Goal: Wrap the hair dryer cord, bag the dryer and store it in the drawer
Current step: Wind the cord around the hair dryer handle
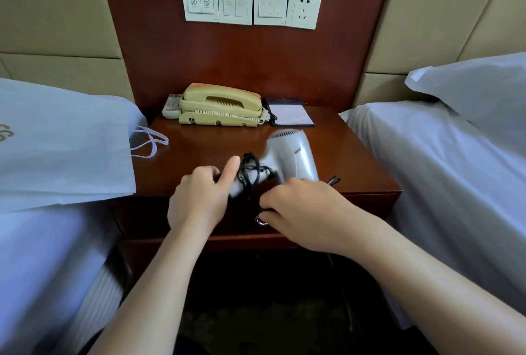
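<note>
Head cam, one wide view, looking fwd and down at a nightstand [355, 155].

Faces the wood wall panel [256, 56] square-on, nightstand centred and close, within arm's reach; both forearms come in from the bottom edge. A bed [455, 184] on each side, edges bowed by the wide lens. No 2nd view to overlap.

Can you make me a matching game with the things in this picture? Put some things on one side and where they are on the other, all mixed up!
Things:
1. hair dryer
2. white bag
3. telephone
4. notepad

Places:
A. lying on the bed at the left
B. at the back of the nightstand, right of the telephone
C. held over the nightstand's front edge
D. at the back of the nightstand, beside a remote

Pairs: 1-C, 2-A, 3-D, 4-B
</note>
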Motion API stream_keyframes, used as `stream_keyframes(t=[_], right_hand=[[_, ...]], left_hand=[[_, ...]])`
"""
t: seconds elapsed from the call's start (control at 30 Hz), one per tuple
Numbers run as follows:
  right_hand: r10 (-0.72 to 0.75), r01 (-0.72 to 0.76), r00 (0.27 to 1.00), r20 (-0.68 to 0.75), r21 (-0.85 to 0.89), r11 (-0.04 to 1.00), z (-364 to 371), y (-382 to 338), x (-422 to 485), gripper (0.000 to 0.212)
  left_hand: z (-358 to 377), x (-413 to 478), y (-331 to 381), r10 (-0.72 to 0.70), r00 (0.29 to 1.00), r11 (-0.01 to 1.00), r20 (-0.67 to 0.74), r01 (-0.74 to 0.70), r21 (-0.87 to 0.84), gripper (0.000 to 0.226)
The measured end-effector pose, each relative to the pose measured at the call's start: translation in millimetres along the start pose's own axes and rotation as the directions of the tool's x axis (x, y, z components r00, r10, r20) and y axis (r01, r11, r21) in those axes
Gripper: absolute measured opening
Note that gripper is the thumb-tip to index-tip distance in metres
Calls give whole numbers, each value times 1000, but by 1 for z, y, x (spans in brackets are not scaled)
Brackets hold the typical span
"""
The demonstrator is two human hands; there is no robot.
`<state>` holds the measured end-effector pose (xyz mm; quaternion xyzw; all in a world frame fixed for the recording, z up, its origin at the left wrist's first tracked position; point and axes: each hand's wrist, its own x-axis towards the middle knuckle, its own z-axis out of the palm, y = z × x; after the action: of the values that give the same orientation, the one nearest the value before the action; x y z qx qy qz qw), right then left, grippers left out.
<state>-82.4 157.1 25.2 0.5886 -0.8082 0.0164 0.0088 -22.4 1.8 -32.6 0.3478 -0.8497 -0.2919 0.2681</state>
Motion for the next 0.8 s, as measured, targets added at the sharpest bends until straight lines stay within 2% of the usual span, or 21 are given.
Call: stream_keyframes(t=[0.17, 0.3, 0.4, 0.5, 0.6, 0.7, 0.8], right_hand=[[-100, 76, 976, -194, -131, 988, -8, 9, 2, 24], [-94, 65, 972, -215, -136, 989, -6, 17, 7, 27], [-62, 41, 973, -224, -97, 994, -3, 24, 13, 28], [9, -17, 973, -232, -33, 999, 0, 31, 17, 35], [69, -60, 977, -202, 50, 997, 3, 39, 20, 29], [104, -65, 975, -198, 194, 979, -1, 48, 18, 34], [127, -60, 964, -233, 275, 960, -4, 59, 14, 30]], left_hand=[[-2, -8, 14, 176, 980, 968, 91, -189, 165, 64], [-5, -12, 18, 254, 940, 955, 228, -281, 95, 72], [-3, -17, 17, 335, 888, 929, 316, -367, 45, 79], [1, -20, 16, 364, 848, 911, 384, -411, 44, 75], [4, -20, 16, 377, 817, 900, 437, -435, 36, 71], [4, -19, 19, 352, 804, 891, 480, -445, 92, 52], [5, -19, 19, 349, 800, 897, 489, -436, 72, 52]])
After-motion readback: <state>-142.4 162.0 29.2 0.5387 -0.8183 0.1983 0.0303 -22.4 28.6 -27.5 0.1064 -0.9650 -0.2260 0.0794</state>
